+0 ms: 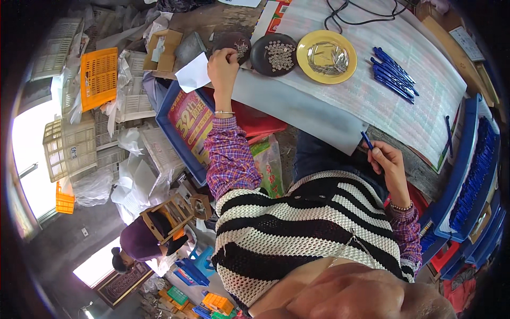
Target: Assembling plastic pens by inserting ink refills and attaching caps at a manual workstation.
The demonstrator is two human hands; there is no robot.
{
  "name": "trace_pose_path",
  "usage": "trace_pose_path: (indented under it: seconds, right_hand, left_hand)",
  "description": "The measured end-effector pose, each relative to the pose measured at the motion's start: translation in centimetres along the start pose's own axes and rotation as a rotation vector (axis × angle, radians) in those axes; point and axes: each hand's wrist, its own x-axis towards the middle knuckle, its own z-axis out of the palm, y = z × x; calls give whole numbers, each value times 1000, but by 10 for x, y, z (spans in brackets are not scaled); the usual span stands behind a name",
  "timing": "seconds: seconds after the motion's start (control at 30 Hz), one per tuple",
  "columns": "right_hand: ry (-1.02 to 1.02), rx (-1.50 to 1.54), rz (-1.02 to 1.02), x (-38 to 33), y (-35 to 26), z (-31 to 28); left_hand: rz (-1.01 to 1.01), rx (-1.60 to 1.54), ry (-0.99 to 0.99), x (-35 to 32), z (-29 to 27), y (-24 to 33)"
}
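- The left hand [226, 63] is at the near edge of a dark dish [226, 38] of small metal bits [243, 49]; its grip is narrow, fingers bent together, and I cannot tell whether it pinches a bit.
- The right hand [387, 159] has its grip closed around a blue pen [366, 140], tilted, near the front edge of the desk [228, 18].
- Beside the dark dish sits a black plate [258, 64] of round metal pieces [280, 55].
- Right of that, a yellow plate [324, 80] carries thin silver pieces [340, 57].
- Farther right, a bunch of blue pens [393, 77] lies on a pale sheet [393, 117].
- A blue tray [454, 212] at the right holds many more pens [474, 178].
- White paper [194, 73] lies left of the left hand.
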Motion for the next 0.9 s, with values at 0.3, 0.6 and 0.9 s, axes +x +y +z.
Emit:
trace_pose_path:
  seconds: [0.3, 0.6, 0.9]
  right_hand:
    - [5, 13, -5, -4, -1, -4]
    - [8, 12, 6, -5, 2, -6]
    - [3, 15, 11, -4, 0, -8]
  left_hand:
    - [-32, -113, -14, 0, -4, 3]
    - [12, 15, -31, 1, 1, 2]
    - [-135, -213, 22, 4, -7, 6]
